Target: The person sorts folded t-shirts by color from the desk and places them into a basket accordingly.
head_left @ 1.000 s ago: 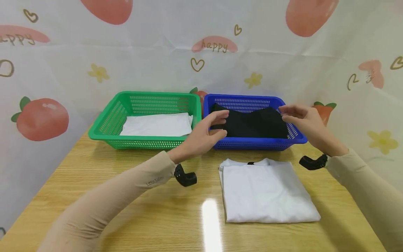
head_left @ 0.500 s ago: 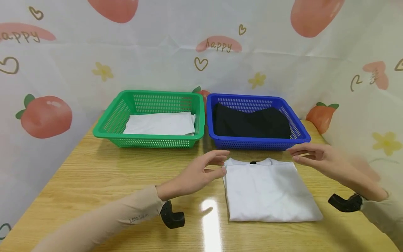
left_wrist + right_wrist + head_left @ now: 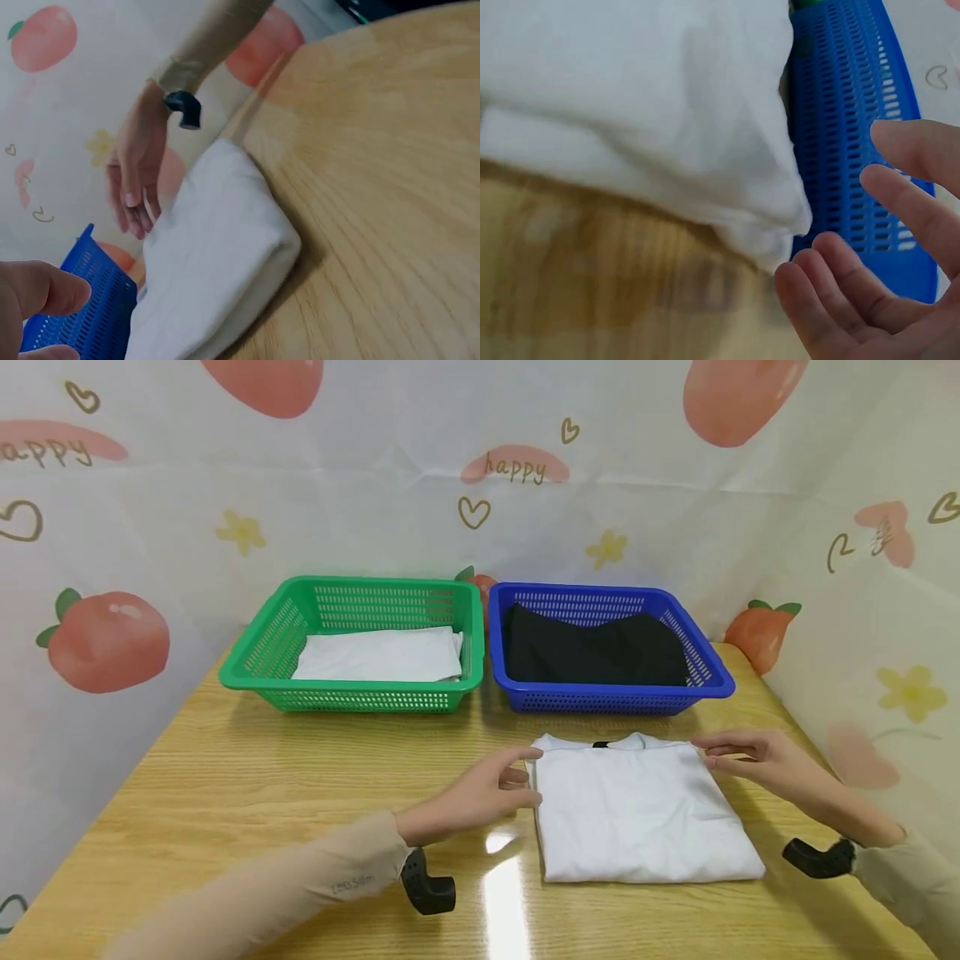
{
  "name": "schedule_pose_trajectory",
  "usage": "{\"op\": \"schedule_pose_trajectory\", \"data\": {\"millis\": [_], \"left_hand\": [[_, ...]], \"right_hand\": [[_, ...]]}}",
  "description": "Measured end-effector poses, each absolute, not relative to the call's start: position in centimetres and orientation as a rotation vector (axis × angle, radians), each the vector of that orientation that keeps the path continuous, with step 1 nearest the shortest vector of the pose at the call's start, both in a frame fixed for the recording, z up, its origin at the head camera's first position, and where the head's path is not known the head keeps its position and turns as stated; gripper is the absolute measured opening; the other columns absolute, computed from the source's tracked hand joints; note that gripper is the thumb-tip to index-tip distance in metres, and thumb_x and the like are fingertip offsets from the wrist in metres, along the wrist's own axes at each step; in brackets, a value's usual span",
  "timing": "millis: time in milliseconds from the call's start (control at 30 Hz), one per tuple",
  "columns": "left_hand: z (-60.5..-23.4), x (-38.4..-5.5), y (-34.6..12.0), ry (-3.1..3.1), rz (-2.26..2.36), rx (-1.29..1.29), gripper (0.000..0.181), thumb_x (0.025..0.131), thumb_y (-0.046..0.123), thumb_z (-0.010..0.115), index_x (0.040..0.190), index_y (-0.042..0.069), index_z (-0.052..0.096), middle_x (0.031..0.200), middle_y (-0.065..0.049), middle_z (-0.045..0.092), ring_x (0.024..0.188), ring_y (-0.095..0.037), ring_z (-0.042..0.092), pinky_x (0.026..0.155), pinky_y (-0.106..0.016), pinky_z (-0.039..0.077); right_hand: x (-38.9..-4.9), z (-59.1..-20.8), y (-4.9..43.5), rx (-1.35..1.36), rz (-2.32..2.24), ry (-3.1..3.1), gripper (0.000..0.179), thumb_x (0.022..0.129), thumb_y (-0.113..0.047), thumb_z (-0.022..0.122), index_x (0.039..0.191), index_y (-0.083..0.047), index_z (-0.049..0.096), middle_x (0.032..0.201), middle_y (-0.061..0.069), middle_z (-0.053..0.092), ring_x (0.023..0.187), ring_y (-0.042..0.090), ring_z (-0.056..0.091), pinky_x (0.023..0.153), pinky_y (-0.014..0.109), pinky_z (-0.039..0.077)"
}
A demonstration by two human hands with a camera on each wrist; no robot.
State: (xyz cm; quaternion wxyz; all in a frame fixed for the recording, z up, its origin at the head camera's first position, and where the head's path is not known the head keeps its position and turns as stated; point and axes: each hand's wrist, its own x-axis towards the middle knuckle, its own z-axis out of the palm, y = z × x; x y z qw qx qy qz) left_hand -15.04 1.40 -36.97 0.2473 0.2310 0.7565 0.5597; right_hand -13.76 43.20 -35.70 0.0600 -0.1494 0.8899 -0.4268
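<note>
Flanking white shirt, fingers, contact unclear

Indoor wkspace, wood tbl, fruit-print bkdrop

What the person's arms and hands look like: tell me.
The left sleeve and right sleeve are beige; the left has small dark lettering, too blurred to read. A bent black fitting sits at each cuff. The left hand and right hand wear no gloves.
</note>
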Motion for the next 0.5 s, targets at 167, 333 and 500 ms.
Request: {"op": "schedule_pose_trajectory", "data": {"millis": [167,333,500], "left_hand": [[-37.2,-14.7,2.1,2.042,1.591,0.602,0.059,0.091,0.022,0.071,0.145,0.013,0.048,0.139,-0.018,0.05,0.126,-0.03,0.051,0.092,-0.042,0.049],[-37.7,-14.4,2.7,2.13,1.589,0.586,0.055,0.089,0.017,0.072,0.141,0.01,0.053,0.137,-0.018,0.052,0.121,-0.03,0.054,0.095,-0.044,0.047],[-38.1,-14.3,3.0,2.24,1.571,0.599,0.05,0.088,0.015,0.071,0.136,0.009,0.058,0.121,-0.013,0.06,0.108,-0.027,0.057,0.09,-0.041,0.046]], "right_hand": [[-13.3,-36.3,44.0,-0.412,-1.307,2.644,0.038,0.098,-0.009,0.063,0.132,0.005,0.059,0.125,0.014,0.063,0.104,0.011,0.064,0.081,0.022,0.051],[-12.4,-36.6,44.3,-0.318,-1.33,2.505,0.042,0.099,-0.014,0.062,0.138,0.0,0.056,0.133,0.006,0.06,0.11,0.008,0.061,0.085,0.024,0.051],[-11.7,-36.6,44.7,-0.336,-1.337,2.378,0.043,0.101,-0.012,0.057,0.143,-0.001,0.051,0.139,0.002,0.056,0.118,0.003,0.054,0.088,0.025,0.05]]}}
